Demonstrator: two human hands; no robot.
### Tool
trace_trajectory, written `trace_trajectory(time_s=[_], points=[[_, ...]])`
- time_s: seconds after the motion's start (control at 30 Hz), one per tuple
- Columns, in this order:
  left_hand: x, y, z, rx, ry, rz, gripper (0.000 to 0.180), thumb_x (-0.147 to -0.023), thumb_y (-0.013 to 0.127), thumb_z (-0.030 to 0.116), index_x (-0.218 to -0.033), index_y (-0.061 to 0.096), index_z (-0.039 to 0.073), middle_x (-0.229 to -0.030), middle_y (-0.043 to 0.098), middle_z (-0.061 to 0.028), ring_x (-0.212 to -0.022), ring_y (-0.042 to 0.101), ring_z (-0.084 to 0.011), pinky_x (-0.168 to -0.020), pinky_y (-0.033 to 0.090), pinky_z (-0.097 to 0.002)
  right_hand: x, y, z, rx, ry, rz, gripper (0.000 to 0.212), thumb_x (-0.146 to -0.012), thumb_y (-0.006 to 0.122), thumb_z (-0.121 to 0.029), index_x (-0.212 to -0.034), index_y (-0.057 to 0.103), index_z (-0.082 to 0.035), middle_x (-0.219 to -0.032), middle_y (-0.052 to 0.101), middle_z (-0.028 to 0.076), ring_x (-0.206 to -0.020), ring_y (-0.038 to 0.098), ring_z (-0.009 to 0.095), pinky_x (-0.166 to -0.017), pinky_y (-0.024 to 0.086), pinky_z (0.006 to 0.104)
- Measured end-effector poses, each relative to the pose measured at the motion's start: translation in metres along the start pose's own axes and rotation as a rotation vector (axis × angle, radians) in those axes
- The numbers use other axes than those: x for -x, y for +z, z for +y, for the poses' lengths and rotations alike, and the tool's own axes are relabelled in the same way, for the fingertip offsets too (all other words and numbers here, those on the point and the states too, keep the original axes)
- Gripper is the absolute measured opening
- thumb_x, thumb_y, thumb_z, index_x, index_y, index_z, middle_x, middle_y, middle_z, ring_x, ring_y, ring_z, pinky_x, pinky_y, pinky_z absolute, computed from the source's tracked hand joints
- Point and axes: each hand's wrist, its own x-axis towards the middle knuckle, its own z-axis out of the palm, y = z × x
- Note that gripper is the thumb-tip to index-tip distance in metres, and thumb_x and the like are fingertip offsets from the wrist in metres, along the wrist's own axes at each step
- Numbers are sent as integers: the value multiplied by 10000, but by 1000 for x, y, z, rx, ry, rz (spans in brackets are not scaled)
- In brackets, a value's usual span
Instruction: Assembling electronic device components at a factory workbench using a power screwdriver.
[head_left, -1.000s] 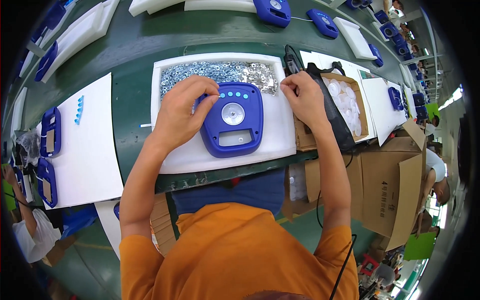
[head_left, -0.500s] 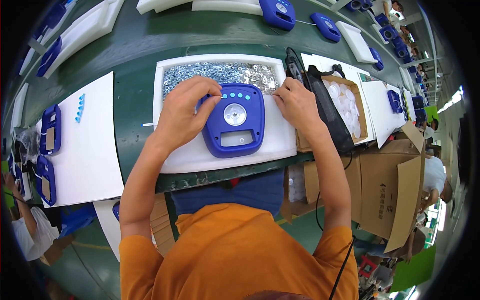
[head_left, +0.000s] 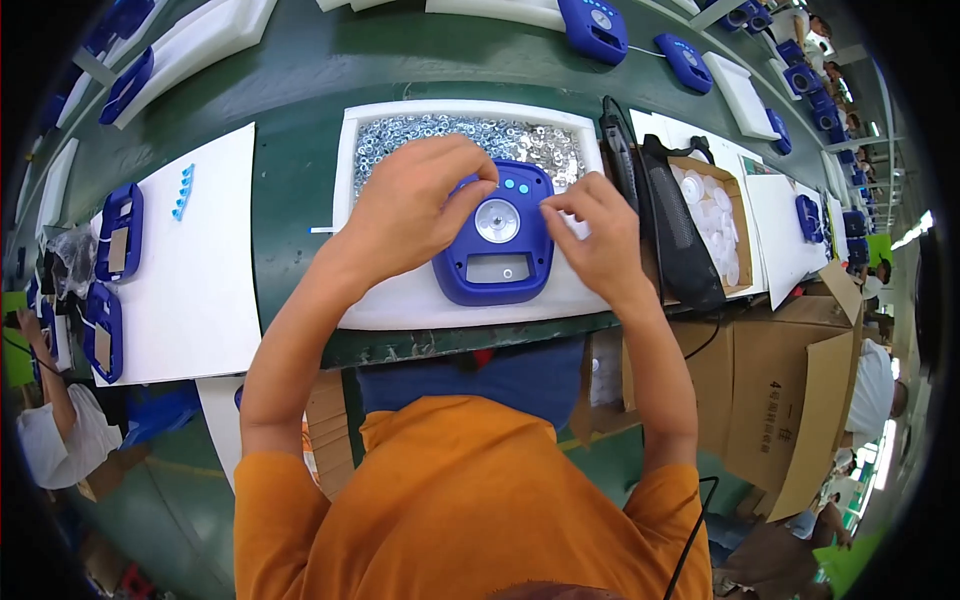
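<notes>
A blue plastic housing [head_left: 512, 285], with a round clear dial in its middle and small turquoise buttons [head_left: 510, 185] along the top, lies on a white foam tray [head_left: 400, 310]. Over its upper left part is my left hand [head_left: 425, 205], thumb and forefinger pinched and covering some of the buttons. Whatever sits in that pinch is hidden. My right hand [head_left: 605, 235] is at the housing's right edge, its thumb and fingertips drawn together; I cannot make out anything between them. Small metal rings [head_left: 545, 145], bluish and silver, fill the tray's far part behind both hands.
Right of the tray lie a black mesh bag [head_left: 675, 225] and a cardboard box [head_left: 745, 225] of clear plastic discs. On a white board [head_left: 200, 270] at left are a turquoise button strip [head_left: 183, 192] and blue housings [head_left: 120, 232]. An open carton [head_left: 750, 390] stands at lower right.
My left hand has moved right across the top of the housing, hiding more buttons. My right hand has come left and nearer to the housing's edge. The whole view has shifted slightly.
</notes>
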Motion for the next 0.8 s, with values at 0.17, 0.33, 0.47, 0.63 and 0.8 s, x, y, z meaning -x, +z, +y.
trace_trajectory(time_s=[0.17,0.33,0.47,0.63,0.8], points=[[8,19,-11,19,-46,-7,86,-1000,794,34,-1064,737,25,-1036,781,-147,-973,764,-368,-857,601,-444,-4,28,-23,228,-338,29,146,-865,890,-77,-963,781,-73,-928,649,50,-833,699,245,-662,578,384],[13,26,-16,31,-43,1,90,-993,794,30,-1061,735,26,-1027,774,-147,-964,760,-372,-848,600,-449,-2,28,-20,289,-416,-71,161,-854,891,-57,-979,789,-60,-921,643,43,-806,685,239,-634,557,380],[15,27,-16,16,-1,15,89,-995,791,28,-1068,739,26,-1045,778,-141,-970,761,-370,-854,603,-445,-3,26,-20,321,-526,-50,154,-848,756,-125,-987,779,-63,-930,615,30,-830,673,215,-638,563,349],[16,32,-19,-48,73,11,106,-973,808,41,-1060,747,37,-1057,782,-125,-993,763,-357,-875,611,-446,3,17,-19,260,-501,67,200,-863,808,-92,-1059,821,-52,-945,690,38,-793,698,221,-628,561,345],[17,38,-21,-156,198,-70,142,-919,826,61,-1040,753,50,-1069,783,-97,-1027,767,-337,-909,616,-465,22,10,-14,127,-262,190,239,-838,931,-15,-1058,845,-52,-894,714,53,-745,707,228,-583,547,365]])
